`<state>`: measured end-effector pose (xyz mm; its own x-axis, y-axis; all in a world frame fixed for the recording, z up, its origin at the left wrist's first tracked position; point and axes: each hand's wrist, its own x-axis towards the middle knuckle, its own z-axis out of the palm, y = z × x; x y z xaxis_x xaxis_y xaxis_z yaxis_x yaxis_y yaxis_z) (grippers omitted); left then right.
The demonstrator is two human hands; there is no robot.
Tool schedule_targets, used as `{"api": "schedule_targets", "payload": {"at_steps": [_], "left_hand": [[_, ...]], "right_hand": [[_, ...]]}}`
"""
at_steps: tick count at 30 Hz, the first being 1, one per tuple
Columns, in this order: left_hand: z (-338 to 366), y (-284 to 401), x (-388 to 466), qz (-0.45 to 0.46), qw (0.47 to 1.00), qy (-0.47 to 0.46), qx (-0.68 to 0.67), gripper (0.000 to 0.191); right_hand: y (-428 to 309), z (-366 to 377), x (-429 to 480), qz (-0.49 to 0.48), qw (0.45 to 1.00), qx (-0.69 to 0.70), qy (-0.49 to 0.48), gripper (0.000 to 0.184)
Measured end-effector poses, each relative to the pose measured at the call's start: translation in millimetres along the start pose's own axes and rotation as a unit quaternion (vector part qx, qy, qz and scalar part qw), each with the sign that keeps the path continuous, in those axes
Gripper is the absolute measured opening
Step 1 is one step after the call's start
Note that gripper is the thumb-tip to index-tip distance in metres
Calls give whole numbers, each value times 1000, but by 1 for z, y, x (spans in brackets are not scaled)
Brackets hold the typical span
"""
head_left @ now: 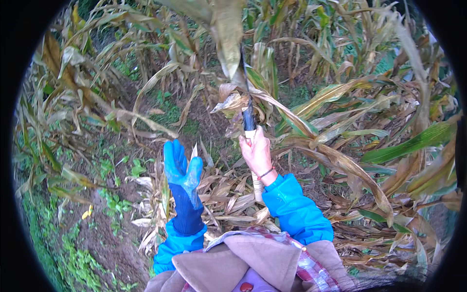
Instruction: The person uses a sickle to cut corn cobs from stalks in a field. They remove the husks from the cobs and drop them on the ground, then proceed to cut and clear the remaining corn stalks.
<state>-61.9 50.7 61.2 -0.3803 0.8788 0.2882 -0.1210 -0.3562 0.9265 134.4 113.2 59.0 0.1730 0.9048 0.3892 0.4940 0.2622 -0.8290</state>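
My right hand (256, 151), bare with a beaded bracelet at the wrist, is closed round the pale wooden handle (257, 188) of a long tool. A dark shaft or blade (249, 118) runs up from the hand and passes behind dry maize leaves, so its far end cannot be told. My left hand (182, 168), in a blue coated work glove, is raised to the left with its fingers and thumb apart and nothing in it. Dry maize leaves (233, 102) hang against the tool just beyond my right hand. A blurred pale leaf (228, 36) stands close at the top.
Standing maize plants (292, 22) with dry and partly green leaves fill the far side and right. Cut or fallen dry leaves (233, 204) lie before my body. Bare soil with low green weeds (113, 204) is at the left, with a small yellow thing (87, 212).
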Motion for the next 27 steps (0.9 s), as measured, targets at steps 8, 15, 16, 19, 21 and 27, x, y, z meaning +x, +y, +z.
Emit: {"api": "schedule_targets", "payload": {"at_steps": [8, 15, 16, 19, 21, 27], "left_hand": [[-37, 71, -11, 59, 990, 126, 13, 75], [-56, 147, 66, 121, 964, 150, -182, 48], [-65, 144, 84, 99, 956, 121, -249, 47], [-89, 145, 119, 75, 955, 96, -271, 43], [-113, 129, 132, 86, 962, 72, -248, 41], [-138, 116, 91, 85, 960, 94, -251, 35]], "right_hand": [[-3, 42, -159, -52, 979, -72, -181, 33], [-12, 45, -212, -47, 976, -56, -205, 30], [-8, 47, -216, -48, 977, -63, -200, 29], [-10, 54, -221, -59, 979, -50, -189, 30], [-5, 53, -220, -51, 979, -59, -190, 31], [-43, 49, -212, -18, 991, 0, -134, 29]]}}
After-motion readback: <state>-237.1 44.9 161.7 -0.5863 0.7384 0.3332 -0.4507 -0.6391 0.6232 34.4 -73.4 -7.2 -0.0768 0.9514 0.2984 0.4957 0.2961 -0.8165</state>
